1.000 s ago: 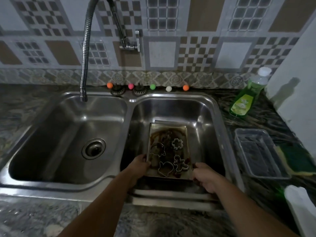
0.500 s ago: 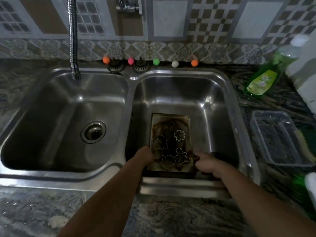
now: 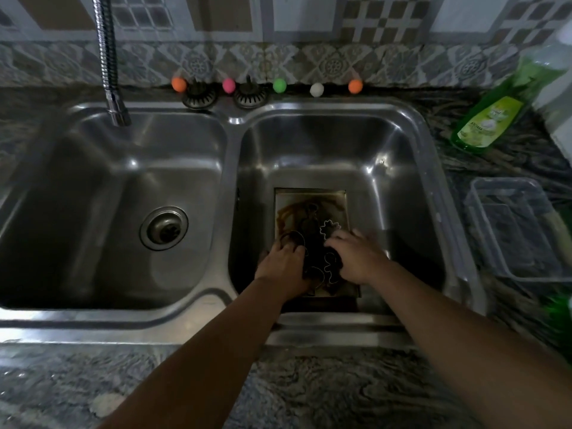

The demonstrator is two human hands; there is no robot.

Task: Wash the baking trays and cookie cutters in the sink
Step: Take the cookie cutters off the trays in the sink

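Note:
A stained metal baking tray (image 3: 309,199) lies flat on the bottom of the right sink basin (image 3: 402,181). Several wire cookie cutters sit on it, among them a flower cutter (image 3: 329,229), a round cutter (image 3: 292,239) and a gingerbread-man cutter (image 3: 331,267). Both hands are down on the tray's near half. My left hand (image 3: 284,264) has its fingers curled at the round cutter; a grip is not clear. My right hand (image 3: 356,258) lies with fingers spread, fingertips touching the flower cutter. The hands hide the tray's near part.
The flexible faucet (image 3: 108,57) hangs over the left basin (image 3: 93,212), no water running. Green dish soap bottle (image 3: 489,119) and a clear plastic container (image 3: 520,230) stand on the right counter. Two strainer plugs (image 3: 198,96) and small coloured balls line the back rim.
Both hands left the tray's near side edges and moved inward onto the cookie cutters. The tray now rests on the basin floor. The camera has leaned closer and lower.

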